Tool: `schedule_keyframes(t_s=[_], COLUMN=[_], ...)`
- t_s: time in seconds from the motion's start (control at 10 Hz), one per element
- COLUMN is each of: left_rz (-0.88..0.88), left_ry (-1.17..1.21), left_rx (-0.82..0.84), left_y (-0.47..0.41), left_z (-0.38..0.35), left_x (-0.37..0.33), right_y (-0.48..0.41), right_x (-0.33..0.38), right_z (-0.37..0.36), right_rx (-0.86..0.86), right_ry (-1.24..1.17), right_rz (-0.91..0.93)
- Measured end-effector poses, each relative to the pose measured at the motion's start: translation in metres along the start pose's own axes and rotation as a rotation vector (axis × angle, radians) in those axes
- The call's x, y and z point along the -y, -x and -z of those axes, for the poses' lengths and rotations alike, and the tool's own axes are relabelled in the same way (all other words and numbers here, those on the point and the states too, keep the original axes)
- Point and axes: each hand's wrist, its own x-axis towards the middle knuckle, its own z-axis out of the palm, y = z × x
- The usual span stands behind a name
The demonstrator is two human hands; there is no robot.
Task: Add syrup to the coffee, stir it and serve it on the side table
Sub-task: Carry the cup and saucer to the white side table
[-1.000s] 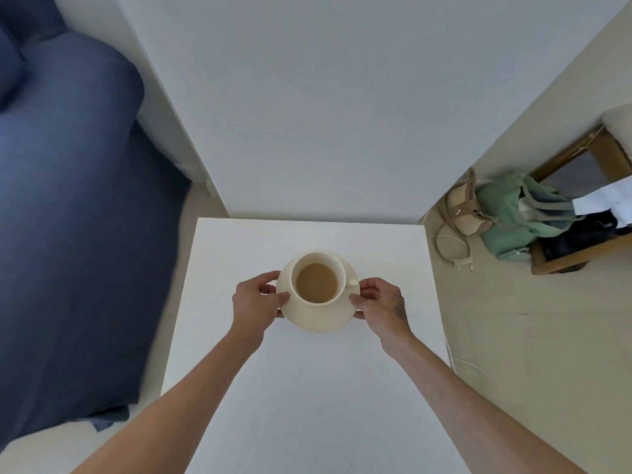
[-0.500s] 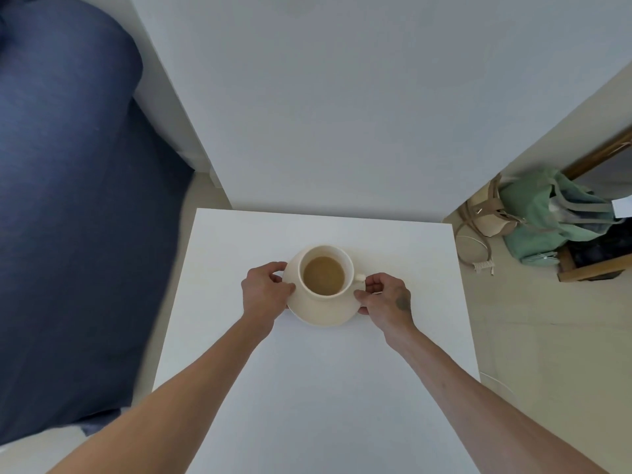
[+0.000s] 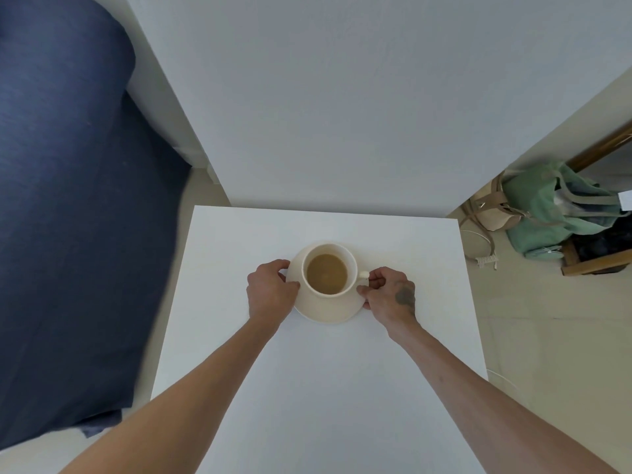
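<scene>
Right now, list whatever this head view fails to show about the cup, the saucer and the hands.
- Saucer: its underside is hidden, so contact with the side table cannot be confirmed.
- Left hand and right hand: fingertips under the saucer rim are hidden.
- Cup: its handle is partly covered by the right hand.
- Coffee: syrup or stirring cannot be judged.
- Side table: near edge cut off by the frame.

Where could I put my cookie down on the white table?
The square white side table is bare behind, beside and before the cream saucer. Only its middle is crowded: left hand, right hand.
</scene>
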Motion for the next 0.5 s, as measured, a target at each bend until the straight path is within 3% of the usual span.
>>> schedule_keyframes(t_s=[0.3, 0.5], left_rz=[-0.025, 0.042], left_ry=[-0.107, -0.135], left_rx=[-0.012, -0.014], left_y=[0.007, 0.053], left_z=[0.005, 0.025], left_x=[0.003, 0.028], right_y=[0.01, 0.068], right_x=[-0.005, -0.036], right_z=[0.006, 0.022], right_rx=[0.037, 0.103], right_ry=[-0.059, 0.006], right_rz=[-0.019, -0.101])
